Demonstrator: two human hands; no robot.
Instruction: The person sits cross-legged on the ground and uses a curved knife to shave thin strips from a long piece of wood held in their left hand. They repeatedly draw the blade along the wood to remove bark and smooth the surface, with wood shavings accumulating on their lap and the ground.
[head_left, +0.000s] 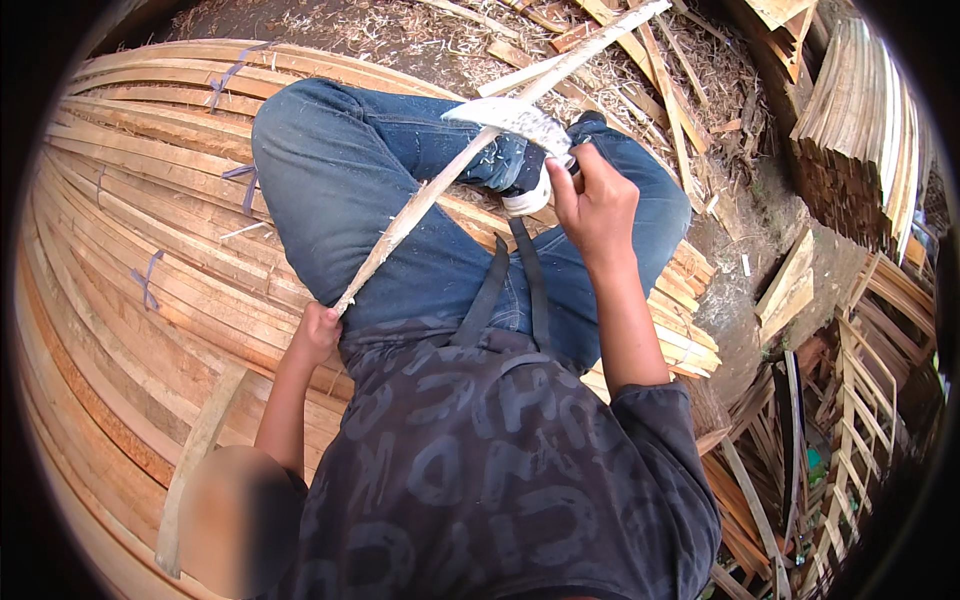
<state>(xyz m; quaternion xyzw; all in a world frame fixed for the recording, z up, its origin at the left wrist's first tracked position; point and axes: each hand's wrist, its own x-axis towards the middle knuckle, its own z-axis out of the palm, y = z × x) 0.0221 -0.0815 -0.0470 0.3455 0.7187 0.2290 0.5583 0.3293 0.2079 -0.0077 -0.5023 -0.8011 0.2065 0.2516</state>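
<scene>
A long, pale wooden stick (415,208) slants across my crossed legs in blue jeans, from beside my left hip up to the wood scraps ahead. My left hand (317,334) is closed around its near end. My right hand (602,205) is closed on a curved knife, whose handle is mostly hidden by the fingers. The light, dark-speckled blade (515,119) lies across the stick, over my lower leg, its tip pointing left. Rough, frayed fibres show along the stick, and small shavings cling to the jeans.
Bundles of sawn wooden strips (150,200), tied with purple bands (147,280), lie under me and to the left. Loose offcuts (660,90) and shavings litter the ground ahead. A tall stack of slats (860,130) stands far right, near a wooden lattice (855,420).
</scene>
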